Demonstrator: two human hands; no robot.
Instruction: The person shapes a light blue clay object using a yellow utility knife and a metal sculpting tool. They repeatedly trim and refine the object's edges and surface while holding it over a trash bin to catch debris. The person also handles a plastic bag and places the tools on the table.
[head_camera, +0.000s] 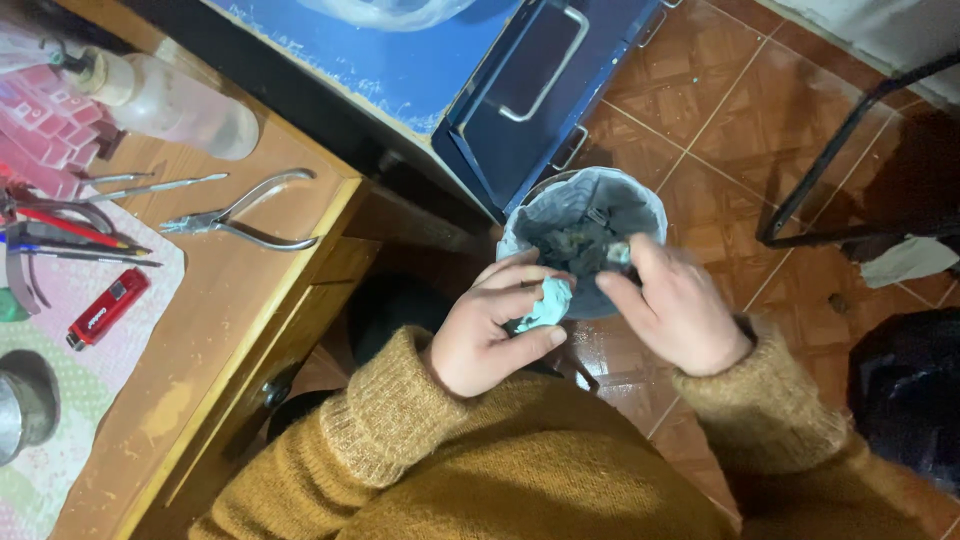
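Observation:
My left hand (492, 328) is closed around a crumpled pale green lump (548, 303), held just over the near rim of a small bin lined with a grey bag (640, 195). My right hand (675, 310) hovers beside it over the same rim, fingers bent and pinching a small whitish bit (619, 253) at the tips. Inside the bin lie grey scraps (580, 245). Both arms wear mustard knit sleeves.
A wooden desk (240, 300) at left carries metal pliers (235, 215), thin metal tools (150, 185), a red lighter (108, 308), pencils, a plastic bottle (185, 105) and a metal cup (22, 405). A blue metal box (520, 110) stands behind the bin. A black frame (830, 170) crosses the tiled floor.

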